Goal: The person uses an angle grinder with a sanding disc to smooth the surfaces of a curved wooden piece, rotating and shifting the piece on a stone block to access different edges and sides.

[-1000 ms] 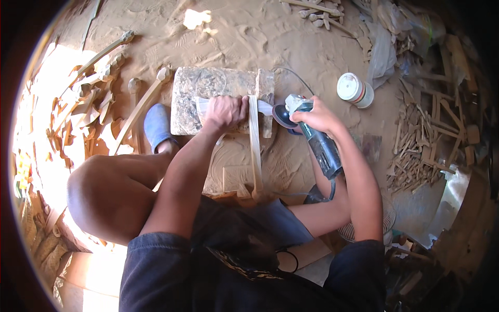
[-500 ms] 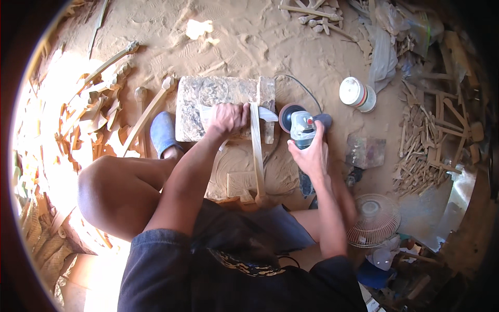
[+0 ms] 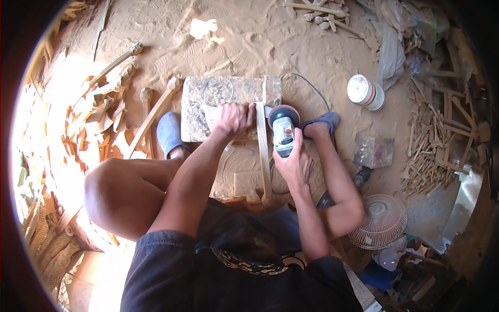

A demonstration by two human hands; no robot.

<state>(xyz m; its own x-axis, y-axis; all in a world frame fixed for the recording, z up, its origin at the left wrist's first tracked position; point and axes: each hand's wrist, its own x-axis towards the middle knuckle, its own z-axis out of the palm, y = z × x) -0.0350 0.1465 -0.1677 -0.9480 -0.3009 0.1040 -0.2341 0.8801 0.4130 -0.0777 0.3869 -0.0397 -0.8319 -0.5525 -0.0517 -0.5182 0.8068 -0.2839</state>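
My left hand (image 3: 234, 118) is closed around a pale, curved, flat piece (image 3: 209, 115) whose material I cannot make out. It rests over a stained block (image 3: 205, 89). Beside my knuckles, a long wooden stick (image 3: 264, 161) slants from the block's right part down towards my lap. My right hand (image 3: 296, 165) is wrapped round the body of an angle grinder (image 3: 284, 136) with a clear cover. Its round disc (image 3: 284, 112) meets or overlaps the right tip of the pale piece; whether they touch, I cannot tell.
A cable (image 3: 309, 87) curves over the sand behind the grinder. My blue shoes flank the block. A white-lidded jar (image 3: 366, 92) and a clear block (image 3: 374, 151) stand to the right, above a fan (image 3: 378, 221). Carved wooden pieces (image 3: 156, 117) lie left; thin sticks (image 3: 423, 151) are heaped right.
The angle grinder in my right hand has moved left, bringing its disc to the pale piece's tip. My left hand keeps its hold. The whole view has shifted slightly.
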